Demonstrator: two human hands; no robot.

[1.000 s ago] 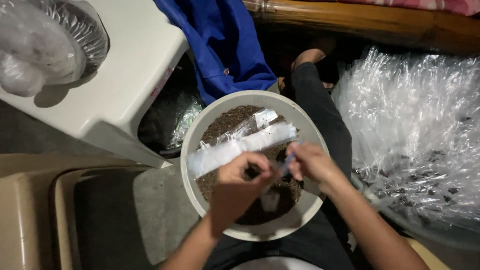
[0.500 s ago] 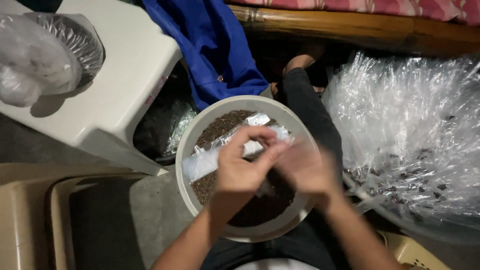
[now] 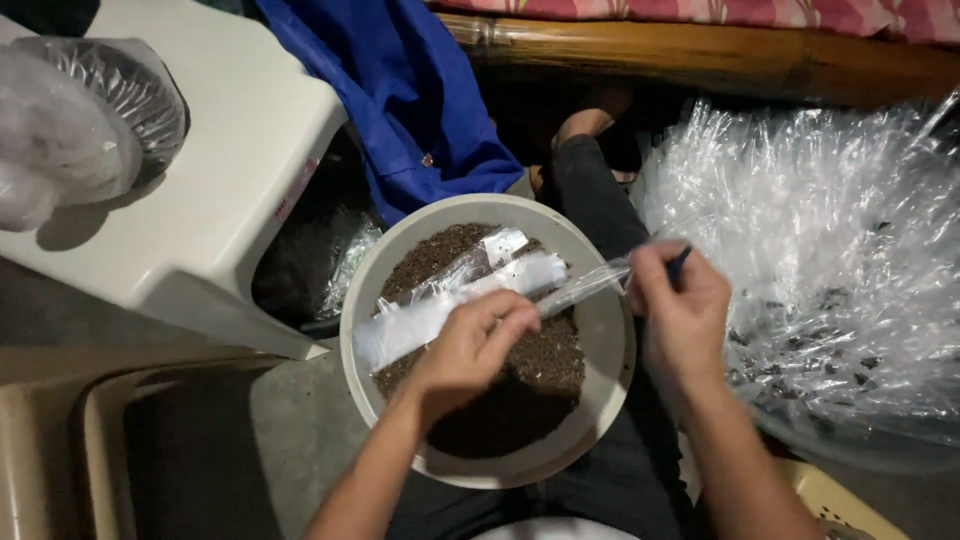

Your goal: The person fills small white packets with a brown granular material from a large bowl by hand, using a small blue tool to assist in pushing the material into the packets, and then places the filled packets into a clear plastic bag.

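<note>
A round cream bowl (image 3: 606, 340) rests on my lap, holding dark brown granules (image 3: 545, 360) and a few clear plastic sleeves (image 3: 440, 305) laid across them. My left hand (image 3: 470, 345) hovers over the bowl's middle, its fingers pinching one end of a thin clear plastic sleeve (image 3: 582, 287). My right hand (image 3: 680, 305) is at the bowl's right rim, gripping the sleeve's other end together with a small dark blue stick-like object (image 3: 680, 262). The sleeve stretches taut between both hands.
A big heap of clear plastic bags (image 3: 820, 270) with dark specks fills the right side. A white plastic stool (image 3: 220, 170) at left carries bagged items (image 3: 70, 130). Blue cloth (image 3: 410, 110) hangs at the back, under a wooden bed rail (image 3: 700, 60). A beige chair (image 3: 90, 440) sits lower left.
My hands were close together over the bowl's centre. The right hand has since pulled out to the right rim, drawing the thin sleeve taut; the left hand stayed over the bowl.
</note>
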